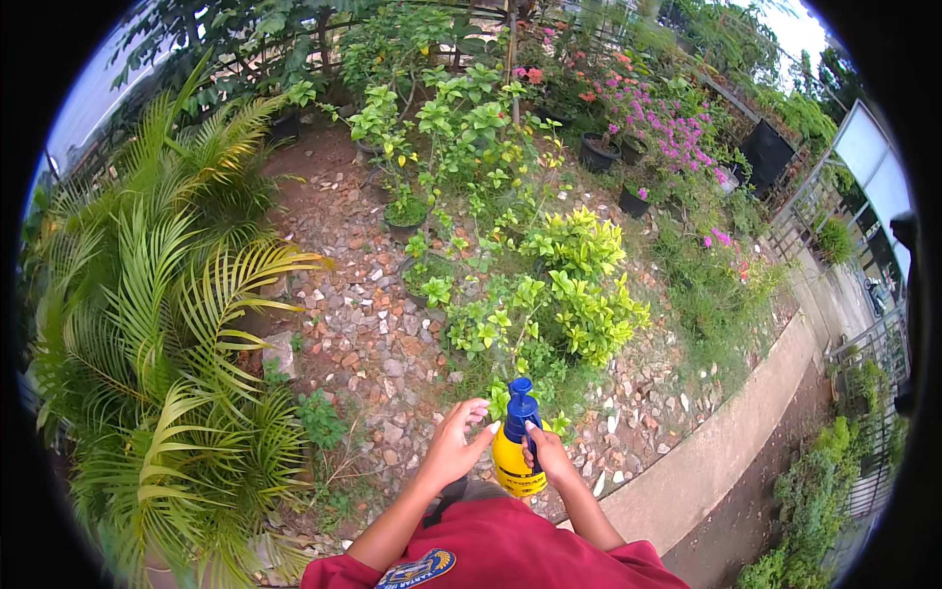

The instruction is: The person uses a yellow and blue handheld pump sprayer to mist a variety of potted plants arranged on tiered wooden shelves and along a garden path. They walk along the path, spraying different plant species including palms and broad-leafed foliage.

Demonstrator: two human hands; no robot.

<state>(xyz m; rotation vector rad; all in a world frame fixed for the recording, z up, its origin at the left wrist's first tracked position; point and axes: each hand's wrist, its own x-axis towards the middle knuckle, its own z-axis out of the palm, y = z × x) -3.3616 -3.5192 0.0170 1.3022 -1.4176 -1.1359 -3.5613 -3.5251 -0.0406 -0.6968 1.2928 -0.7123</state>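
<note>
A yellow pump sprayer bottle [517, 460] with a blue pump head [521, 397] is upright in front of my body. My right hand [544, 450] grips its blue handle, the thumb lying near the top of the handle. Just left of the bottle, my left hand [464, 442] holds nothing; its thumb and fingers are spread beside the pump head. Whether the left thumb touches the bottle I cannot tell. Beyond the sprayer grow leafy green shrubs [486, 331] and a bush with yellow-green leaves [589, 287].
Feathery palm fronds [162, 324] crowd the left side. Loose stones and broken brick [368, 331] cover the ground. A concrete kerb [721, 471] runs along the right. Black plant pots [600, 153] and pink bougainvillea [655, 125] stand farther back, near a metal gate [802, 199].
</note>
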